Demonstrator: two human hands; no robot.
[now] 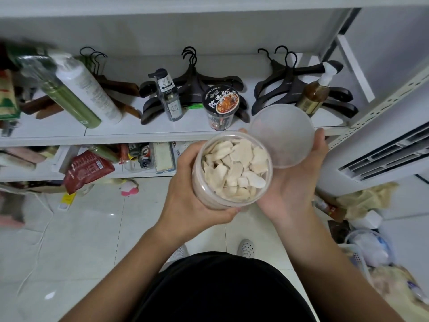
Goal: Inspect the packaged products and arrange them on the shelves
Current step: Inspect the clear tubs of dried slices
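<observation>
While the left hand [185, 182] wraps the side of a clear round jar [232, 170] of pale dried slices, its mouth open, the right hand [294, 180] cradles the translucent lid [282, 135] against its spread fingers, thumb over the rim. Both are held in the air just in front of the upper shelf's front edge [162, 137]. To do the check well, I judge the jar should stay level so no slices spill, the lid be seated squarely and closed tight, and only then the jar be stood on the shelf. A black noodle cup [220, 105] near that edge bears large Chinese characters I cannot read surely; the dark pump bottle [168, 96] beside it shows "三重净味". Other labels are too blurred.
</observation>
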